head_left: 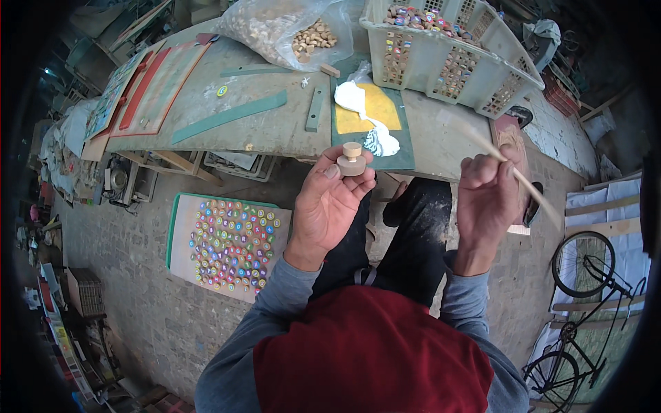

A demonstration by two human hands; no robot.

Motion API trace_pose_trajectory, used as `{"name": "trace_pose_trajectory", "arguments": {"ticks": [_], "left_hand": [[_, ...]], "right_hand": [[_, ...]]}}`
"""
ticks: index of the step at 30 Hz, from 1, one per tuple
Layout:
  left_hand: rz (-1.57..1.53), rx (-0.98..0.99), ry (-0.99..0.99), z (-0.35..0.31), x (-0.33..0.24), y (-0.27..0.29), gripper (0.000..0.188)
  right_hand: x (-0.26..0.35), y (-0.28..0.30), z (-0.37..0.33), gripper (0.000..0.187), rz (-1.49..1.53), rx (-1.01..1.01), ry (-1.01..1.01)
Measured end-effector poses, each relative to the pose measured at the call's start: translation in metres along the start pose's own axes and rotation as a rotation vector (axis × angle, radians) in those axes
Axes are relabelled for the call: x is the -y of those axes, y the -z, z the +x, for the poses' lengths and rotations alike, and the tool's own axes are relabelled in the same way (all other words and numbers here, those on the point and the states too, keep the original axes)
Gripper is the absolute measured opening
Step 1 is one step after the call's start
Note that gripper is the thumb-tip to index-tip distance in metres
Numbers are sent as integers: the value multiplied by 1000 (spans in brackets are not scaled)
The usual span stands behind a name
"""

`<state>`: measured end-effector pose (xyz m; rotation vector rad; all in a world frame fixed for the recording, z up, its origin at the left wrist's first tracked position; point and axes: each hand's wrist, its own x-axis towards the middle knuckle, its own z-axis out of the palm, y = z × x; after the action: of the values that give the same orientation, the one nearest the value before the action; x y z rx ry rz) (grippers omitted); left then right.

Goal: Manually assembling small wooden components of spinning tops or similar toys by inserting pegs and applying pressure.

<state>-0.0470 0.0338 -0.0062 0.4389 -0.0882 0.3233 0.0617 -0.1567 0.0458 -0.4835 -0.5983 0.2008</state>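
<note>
My left hand, palm up, holds a small wooden knob, a narrow round head on a wider round base, between thumb and fingers. To its right, my right hand is closed round a thin wooden stick, whose ends are smeared by motion. Beyond the hands, at the table's near edge, lies a green board with a yellow patch. A thick white paste spreads over the patch in a blob and runs down to a second smear.
A pale plastic crate of small coloured pieces and a clear bag of wooden pieces stand on the table. Green strips lie there. Low at left is a tray of coloured round pieces. A bicycle is at right.
</note>
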Motion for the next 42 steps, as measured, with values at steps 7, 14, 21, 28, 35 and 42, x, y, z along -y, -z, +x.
{"name": "trace_pose_trajectory", "arguments": {"ticks": [7,14,21,28,35,42], "left_hand": [[121,16,-64,0,9,-4,45],[148,14,-75,0,15,-5,45],[165,34,-81,0,17,-5,45],[183,7,-81,1,19,-8,44],[241,34,-130,1,20,-6,44],[333,-10,-179,0,20,-13,50]], "right_hand": [[-13,-11,-29,17,-355,3,-50],[-18,-7,-35,15,-408,-41,-67],[-20,-4,-35,14,-410,-59,-93],[-22,0,-35,14,-394,-69,-118],[-21,-1,-37,14,-399,-58,-100],[-21,-1,-38,14,-410,-52,-86]]}}
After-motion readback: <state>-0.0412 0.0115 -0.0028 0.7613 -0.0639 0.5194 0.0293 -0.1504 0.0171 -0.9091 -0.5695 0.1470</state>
